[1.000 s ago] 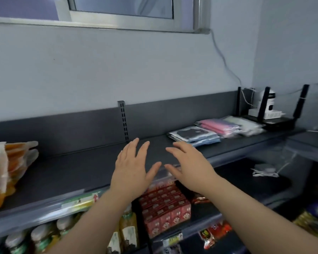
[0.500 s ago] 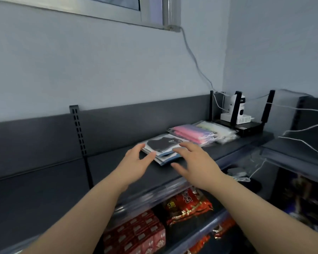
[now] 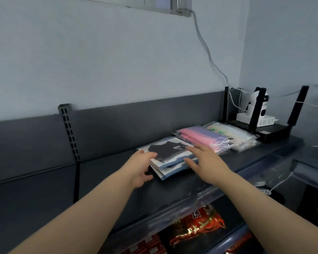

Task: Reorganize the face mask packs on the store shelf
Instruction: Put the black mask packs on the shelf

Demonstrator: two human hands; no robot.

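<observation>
- While filling the whole upper half, pale wall [image 3: 99, 61] behind everything else.
- Below it, across the full width: dark shelf [image 3: 44, 198] with a dark back panel, and a slotted rail [image 3: 70, 134] upright at the left.
- Reaching in from the bottom edge, two bare forearms, both ending at the front stack.
- Under the right forearm, on a lower shelf: red snack bags [image 3: 196, 226].
- Toward the top shelf's right half, lying flat: stack of face mask packs [image 3: 165, 152], black mask showing on the top one, lower packs fanned out toward the front.
- At the stack's left edge, left hand [image 3: 140, 167]: fingers [image 3: 151, 154] straight and relaxed, tips at the top pack's edge, thumb low and apart over the shelf, gripping nothing.
- Over the stack's right side, right hand [image 3: 207, 162]: fingers [image 3: 198, 150] straight and spread, thumb at the front edge, likewise gripping nothing.
- Just behind and to the right, overlapping in a row: pink pack [image 3: 196, 136], then pale pack [image 3: 233, 132].
- At the far right end, black router [image 3: 275, 132] with upright antennas.
- Resting on the router, white camera [image 3: 253, 97].
- Down the wall toward that corner, thin grey cable [image 3: 206, 50].
</observation>
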